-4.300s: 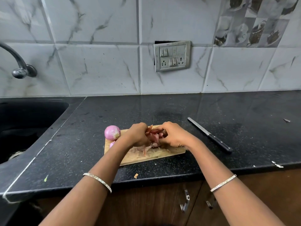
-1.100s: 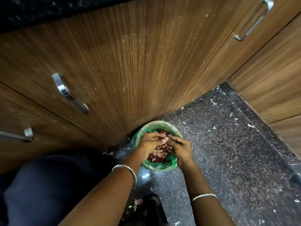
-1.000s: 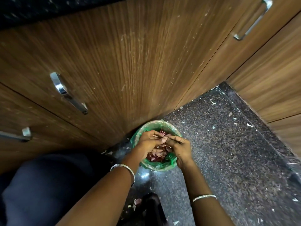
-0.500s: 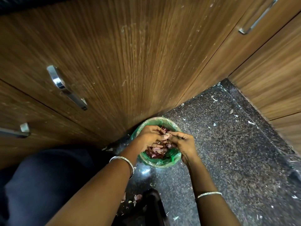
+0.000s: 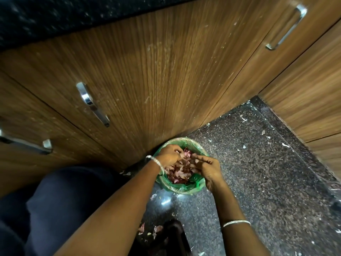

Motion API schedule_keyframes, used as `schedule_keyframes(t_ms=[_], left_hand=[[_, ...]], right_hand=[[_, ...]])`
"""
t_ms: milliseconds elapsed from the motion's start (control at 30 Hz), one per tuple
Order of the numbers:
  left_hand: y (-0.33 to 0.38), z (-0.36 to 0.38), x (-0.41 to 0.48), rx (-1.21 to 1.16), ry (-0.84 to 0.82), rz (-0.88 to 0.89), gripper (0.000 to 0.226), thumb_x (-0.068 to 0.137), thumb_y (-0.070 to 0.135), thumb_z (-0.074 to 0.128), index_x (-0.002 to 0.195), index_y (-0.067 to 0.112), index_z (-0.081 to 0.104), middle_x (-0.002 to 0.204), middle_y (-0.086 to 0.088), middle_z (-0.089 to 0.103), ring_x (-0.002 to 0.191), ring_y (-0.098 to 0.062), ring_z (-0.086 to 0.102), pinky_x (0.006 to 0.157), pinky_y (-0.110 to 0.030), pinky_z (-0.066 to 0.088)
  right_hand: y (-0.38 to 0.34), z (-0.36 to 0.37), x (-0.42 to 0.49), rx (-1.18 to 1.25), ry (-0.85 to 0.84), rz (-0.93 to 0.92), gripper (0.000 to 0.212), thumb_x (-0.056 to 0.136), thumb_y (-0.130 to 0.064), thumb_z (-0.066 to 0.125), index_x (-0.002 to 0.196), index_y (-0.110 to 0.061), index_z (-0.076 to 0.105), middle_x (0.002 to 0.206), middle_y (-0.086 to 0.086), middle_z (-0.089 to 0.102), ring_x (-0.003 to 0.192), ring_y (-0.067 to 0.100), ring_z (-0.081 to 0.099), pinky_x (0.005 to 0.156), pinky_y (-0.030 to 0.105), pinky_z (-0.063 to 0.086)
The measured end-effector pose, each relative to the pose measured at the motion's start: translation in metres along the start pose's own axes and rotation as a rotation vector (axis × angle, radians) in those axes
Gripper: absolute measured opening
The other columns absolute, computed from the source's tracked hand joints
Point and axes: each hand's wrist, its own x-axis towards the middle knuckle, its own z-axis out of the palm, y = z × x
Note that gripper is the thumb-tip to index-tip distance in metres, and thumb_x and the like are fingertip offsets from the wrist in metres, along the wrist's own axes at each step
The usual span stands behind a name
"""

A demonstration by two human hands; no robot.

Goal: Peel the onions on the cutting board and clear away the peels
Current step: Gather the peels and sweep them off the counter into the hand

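L hand (image 5: 168, 156) & R hand (image 5: 208, 168) curled over bin (image 5: 184, 189).

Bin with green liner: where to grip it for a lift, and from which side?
Probably the near-right rim of the bin, coming from the open floor. The far side sits close against the cabinet, the left hand and right hand crowd the mouth, and the folded-over liner gives a lip.

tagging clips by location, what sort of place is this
Probably a home kitchen: wooden cabinet doors with metal handles under a dark countertop, and a green-lined bin of onion peels.
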Motion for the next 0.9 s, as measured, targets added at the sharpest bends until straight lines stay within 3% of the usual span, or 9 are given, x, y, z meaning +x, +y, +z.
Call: schedule_keyframes(t_ms=[100, 167, 267, 333, 400, 433, 600, 767, 900], left_hand=[[0.008, -0.002, -0.008, 0.138, 0.072, 0.071, 0.024, 0.1, 0.018, 0.062, 0.121, 0.013, 0.073, 0.125, -0.016, 0.07, 0.114, -0.028, 0.065, 0.099, -0.031, 0.049], [0.013, -0.004, -0.015, 0.235, 0.141, 0.07, 0.021, 0.094, 0.024, 0.071, 0.111, 0.013, 0.078, 0.117, -0.01, 0.073, 0.112, -0.026, 0.066, 0.1, -0.028, 0.049], [0.023, -0.011, -0.033, 0.33, 0.254, 0.112, 0.006, 0.086, 0.026, 0.078, 0.089, 0.022, 0.076, 0.11, -0.006, 0.073, 0.106, -0.026, 0.067, 0.091, -0.03, 0.052], [0.028, -0.017, -0.044, 0.345, 0.256, 0.184, 0.016, 0.087, 0.019, 0.074, 0.102, 0.025, 0.075, 0.119, -0.005, 0.071, 0.114, -0.026, 0.064, 0.093, -0.027, 0.05], [0.033, -0.022, -0.06, 0.361, 0.22, 0.233, 0.042, 0.089, 0.014, 0.07, 0.129, 0.026, 0.067, 0.133, -0.005, 0.065, 0.126, -0.027, 0.058, 0.106, -0.03, 0.046], [0.036, -0.025, -0.068, 0.361, 0.22, 0.242, 0.045, 0.09, 0.015, 0.07, 0.133, 0.026, 0.064, 0.137, -0.005, 0.062, 0.128, -0.027, 0.056, 0.109, -0.03, 0.044], [0.044, -0.04, -0.113, 0.245, 0.305, 0.359, 0.03, 0.091, 0.022, 0.073, 0.121, 0.022, 0.071, 0.123, -0.002, 0.07, 0.115, -0.016, 0.064, 0.096, -0.015, 0.043], [0.06, -0.074, -0.179, 0.105, 0.444, 0.495, 0.017, 0.093, 0.024, 0.072, 0.109, 0.018, 0.076, 0.108, 0.001, 0.074, 0.104, -0.012, 0.066, 0.092, -0.018, 0.047], [0.069, -0.116, -0.236, 0.125, 0.62, 0.515, 0.023, 0.093, 0.045, 0.069, 0.079, 0.027, 0.068, 0.088, 0.0, 0.072, 0.093, -0.022, 0.068, 0.085, -0.035, 0.054]], right_hand=[[-0.001, 0.002, 0.0, -0.208, 0.111, -0.049, 0.023, 0.099, -0.006, 0.053, 0.093, -0.015, 0.073, 0.091, 0.012, 0.077, 0.083, 0.023, 0.073, 0.075, 0.038, 0.061], [-0.009, 0.007, -0.005, -0.422, 0.205, -0.133, 0.02, 0.103, -0.017, 0.049, 0.101, -0.016, 0.068, 0.097, 0.01, 0.074, 0.091, 0.027, 0.07, 0.086, 0.046, 0.059], [-0.028, 0.014, -0.024, -0.656, 0.282, -0.269, 0.023, 0.106, -0.022, 0.046, 0.112, -0.009, 0.064, 0.102, 0.01, 0.07, 0.088, 0.023, 0.063, 0.077, 0.032, 0.051], [-0.041, 0.019, -0.038, -0.777, 0.305, -0.287, 0.028, 0.106, -0.031, 0.046, 0.109, -0.009, 0.064, 0.098, 0.008, 0.067, 0.087, 0.024, 0.061, 0.071, 0.03, 0.044], [-0.052, 0.024, -0.05, -0.834, 0.309, -0.325, 0.016, 0.103, -0.024, 0.052, 0.102, -0.015, 0.065, 0.099, 0.007, 0.071, 0.09, 0.028, 0.066, 0.076, 0.035, 0.052], [-0.057, 0.028, -0.058, -0.828, 0.283, -0.357, 0.009, 0.099, -0.016, 0.057, 0.102, -0.02, 0.066, 0.101, 0.006, 0.071, 0.093, 0.028, 0.067, 0.081, 0.04, 0.055], [-0.086, 0.045, -0.106, -0.66, 0.184, -0.51, 0.046, 0.087, -0.005, 0.066, 0.131, -0.02, 0.06, 0.12, 0.005, 0.069, 0.114, 0.026, 0.063, 0.101, 0.035, 0.048], [-0.124, 0.071, -0.169, -0.508, 0.195, -0.829, 0.01, 0.092, -0.017, 0.069, 0.089, -0.021, 0.078, 0.087, -0.005, 0.076, 0.086, 0.014, 0.069, 0.076, 0.029, 0.048], [-0.161, 0.105, -0.238, -0.385, 0.227, -1.077, 0.035, 0.098, -0.032, 0.062, 0.067, -0.017, 0.069, 0.066, -0.009, 0.07, 0.064, 0.007, 0.062, 0.065, 0.031, 0.045]])
